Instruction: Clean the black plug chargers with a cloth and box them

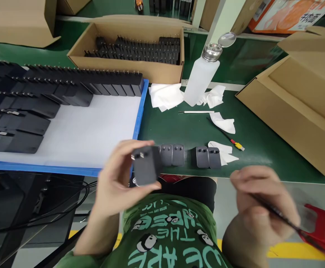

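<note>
A dark plug adapter [146, 167] is held in the left grip [119, 182], pinched between thumb and fingers, with its metal prongs visible at the upper end. In the right grip [263, 203], a thin dark implement [307, 236] is held; its ends cannot be made out for blur.

Just right of the left grip, a pair of adapters [172, 155] is set on the green tabletop [168, 128], prongs upward. A second pair [208, 158] is placed between the two grips, beside a white paper scrap [228, 157]. Beyond the right grip, a cable with a yellow USB plug [238, 145] is laid out, and farther off a slim white stick [198, 112].

To the left of the left grip, rows of adapters [78, 93] are carried in a blue-rimmed tray [140, 111]. Farther beyond that grip, more pronged pieces [140, 51] are packed in a cardboard box [123, 69]. A white bottle [201, 80], its metal lid flipped up, is stood beyond and between both grips.
</note>
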